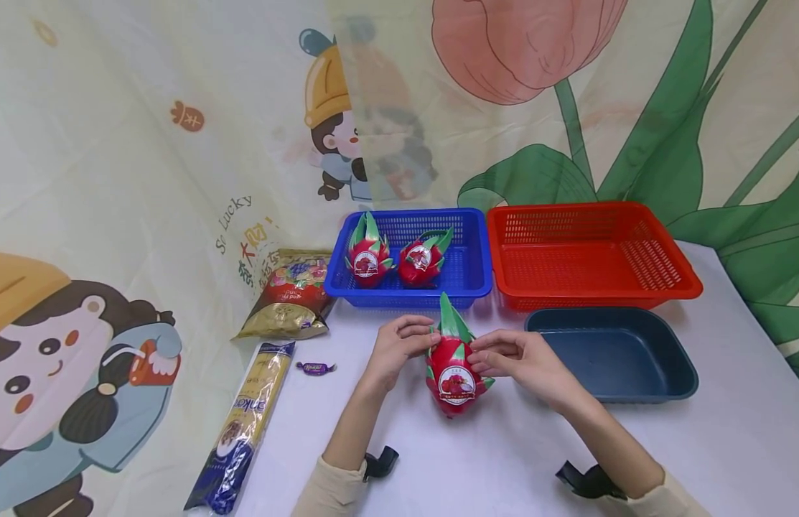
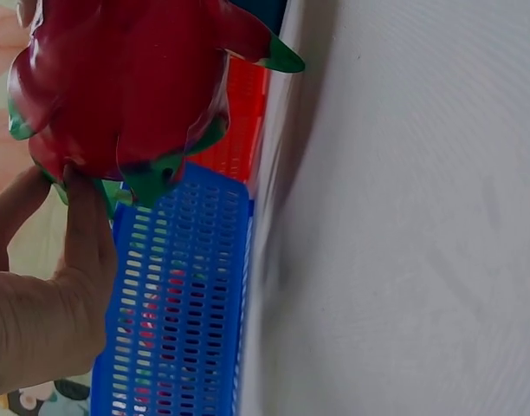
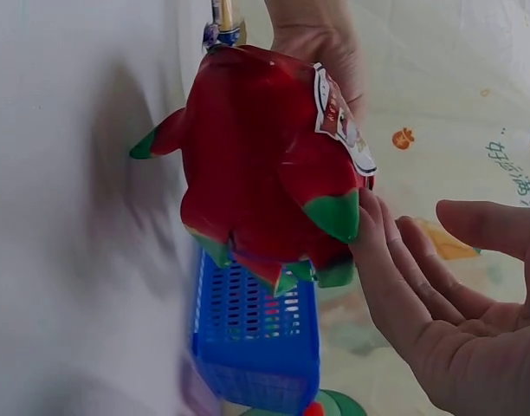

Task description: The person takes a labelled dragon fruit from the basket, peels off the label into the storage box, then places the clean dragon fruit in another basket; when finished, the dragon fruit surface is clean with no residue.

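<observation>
A red dragon fruit (image 1: 452, 377) with green leaf tips and a round white-rimmed label is between both hands, over the white table. My left hand (image 1: 402, 346) holds its upper left side; in the left wrist view, the left fingers (image 2: 85, 221) meet the fruit's leafy end. On the other side, my right hand (image 1: 525, 362) touches the fruit with its fingertips. The right wrist view shows the right thumb (image 3: 486, 221) apart from the fruit. Two similar dragon fruits (image 1: 367, 262) lie in the blue basket (image 1: 405, 296) behind.
A red basket (image 1: 593, 293) adjoins the blue one. In front of it stands a dark blue tray (image 1: 615, 395). To the left are a gold-and-red candy bag (image 1: 292, 294), a small purple wrapped candy (image 1: 316, 368) and a long blue-and-gold packet (image 1: 244, 431).
</observation>
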